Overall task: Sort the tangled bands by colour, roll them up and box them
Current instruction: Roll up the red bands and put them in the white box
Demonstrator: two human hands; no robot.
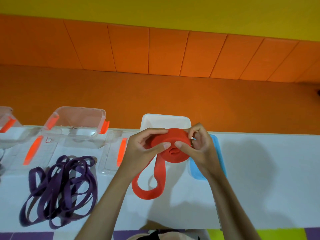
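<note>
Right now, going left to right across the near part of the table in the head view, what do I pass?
purple bands → clear lid → left hand → red band → right hand → blue lid

Leftmost clear box [12, 135] cropped; white box [166, 116] half behind red roll [174, 135].
</note>
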